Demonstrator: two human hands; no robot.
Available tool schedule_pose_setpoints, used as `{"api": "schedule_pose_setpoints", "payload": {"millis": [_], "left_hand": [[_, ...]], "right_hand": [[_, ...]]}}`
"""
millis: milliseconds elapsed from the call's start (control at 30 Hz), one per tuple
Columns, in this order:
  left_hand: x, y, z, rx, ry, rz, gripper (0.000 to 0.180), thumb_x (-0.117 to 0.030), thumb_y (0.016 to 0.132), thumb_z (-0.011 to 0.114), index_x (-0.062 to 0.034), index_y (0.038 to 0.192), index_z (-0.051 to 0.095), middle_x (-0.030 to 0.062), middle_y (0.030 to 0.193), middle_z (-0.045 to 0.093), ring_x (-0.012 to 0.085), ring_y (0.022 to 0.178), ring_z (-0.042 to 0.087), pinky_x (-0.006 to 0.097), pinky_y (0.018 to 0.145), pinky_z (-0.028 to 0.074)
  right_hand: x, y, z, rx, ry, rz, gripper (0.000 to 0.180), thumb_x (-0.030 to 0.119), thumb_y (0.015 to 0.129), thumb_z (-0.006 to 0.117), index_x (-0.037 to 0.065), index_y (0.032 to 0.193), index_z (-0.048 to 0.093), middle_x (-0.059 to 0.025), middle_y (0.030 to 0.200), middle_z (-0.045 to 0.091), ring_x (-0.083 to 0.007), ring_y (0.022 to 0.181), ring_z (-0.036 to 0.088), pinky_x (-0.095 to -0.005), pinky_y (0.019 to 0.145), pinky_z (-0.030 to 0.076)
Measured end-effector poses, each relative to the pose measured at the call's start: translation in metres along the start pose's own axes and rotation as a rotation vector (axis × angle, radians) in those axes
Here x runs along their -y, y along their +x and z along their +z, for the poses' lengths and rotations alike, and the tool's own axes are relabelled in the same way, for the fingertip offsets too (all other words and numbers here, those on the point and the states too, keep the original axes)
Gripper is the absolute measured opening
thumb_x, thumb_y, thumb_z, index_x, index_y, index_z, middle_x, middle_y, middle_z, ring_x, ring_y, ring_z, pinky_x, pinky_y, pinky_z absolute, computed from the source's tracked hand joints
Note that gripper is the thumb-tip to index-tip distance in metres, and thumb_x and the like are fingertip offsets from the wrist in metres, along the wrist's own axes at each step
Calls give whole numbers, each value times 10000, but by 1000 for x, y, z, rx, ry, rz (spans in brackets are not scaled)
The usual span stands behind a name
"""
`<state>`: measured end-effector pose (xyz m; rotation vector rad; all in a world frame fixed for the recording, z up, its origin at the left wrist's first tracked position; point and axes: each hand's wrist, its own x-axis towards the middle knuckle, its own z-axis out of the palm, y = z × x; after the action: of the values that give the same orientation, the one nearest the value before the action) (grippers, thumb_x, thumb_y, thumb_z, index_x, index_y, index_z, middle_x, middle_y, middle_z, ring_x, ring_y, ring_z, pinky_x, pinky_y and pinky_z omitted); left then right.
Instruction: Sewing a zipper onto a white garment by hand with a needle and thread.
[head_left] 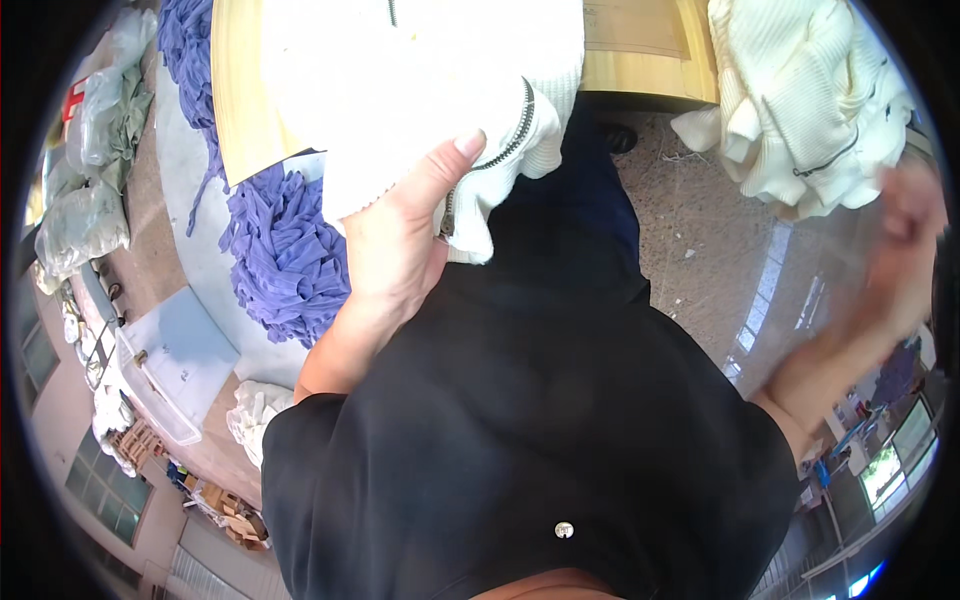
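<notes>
My left hand [395, 235] grips the near edge of a white ribbed knit garment [430, 80], with the thumb on top and the fingers hidden under the cloth. Along the garment's right side curves a dark-toothed zipper [524, 112], its lower end beside my thumb. The cloth lies over a light wooden tabletop [238, 105] and hangs past its front edge. Far to the right, my right hand [908, 208] is smeared by motion, beside a heap of cream ribbed knit garments [800, 95]; whether its fingers hold anything does not show.
Purple fabric strips [285, 250] lie bunched left of the table. Further left are clear plastic bags [85, 225] and a pale flat board [180, 340] on the floor. A crumpled white bundle [258, 415] sits near my left elbow. Speckled floor [710, 250] shows at right.
</notes>
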<state>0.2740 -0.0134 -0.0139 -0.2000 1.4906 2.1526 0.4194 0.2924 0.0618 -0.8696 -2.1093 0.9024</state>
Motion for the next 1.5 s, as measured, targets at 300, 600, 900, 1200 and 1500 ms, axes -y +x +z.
{"api": "schedule_pose_setpoints", "payload": {"millis": [300, 600, 900, 1200, 1500], "left_hand": [[-4, 3, -4, 24, -114, -207, 295, 31, 796, 663, 20, 1076, 571, 104, 987, 640, 190, 895, 634, 295, 780, 515], [-4, 4, -5, 9, -125, -220, 283, 23, 805, 657, 26, 1076, 575, 112, 990, 644, 191, 885, 639, 290, 780, 518], [-5, 3, -2, 37, -132, -201, 314, 24, 798, 657, 28, 1099, 567, 113, 1011, 637, 193, 919, 625, 302, 812, 507], [-5, 2, -2, 22, -130, -186, 302, 26, 800, 654, 21, 1090, 572, 107, 995, 639, 189, 905, 628, 295, 794, 510], [-6, 2, 0, 36, -211, -261, 278, -3, 826, 638, 15, 1096, 574, 100, 1008, 641, 183, 900, 631, 292, 796, 509]], "right_hand": [[51, -111, 155, 560, 317, -359, 129, -25, 750, 661, 36, 851, 608, -83, 755, 531, -258, 618, 572, -327, 534, 451], [51, -112, 156, 536, 212, -469, 187, -29, 681, 667, 37, 851, 626, -73, 750, 519, -245, 615, 575, -325, 522, 462], [51, -113, 158, 536, 302, -457, 279, -150, 667, 610, -16, 911, 632, -67, 721, 491, -177, 603, 500, -273, 512, 395], [50, -117, 163, 487, 261, -515, 291, -142, 638, 609, -11, 898, 620, -72, 712, 486, -195, 572, 508, -295, 491, 410], [45, -124, 176, 366, 297, -553, 296, -158, 644, 607, -6, 897, 624, -66, 680, 497, -173, 549, 501, -281, 468, 401]]}}
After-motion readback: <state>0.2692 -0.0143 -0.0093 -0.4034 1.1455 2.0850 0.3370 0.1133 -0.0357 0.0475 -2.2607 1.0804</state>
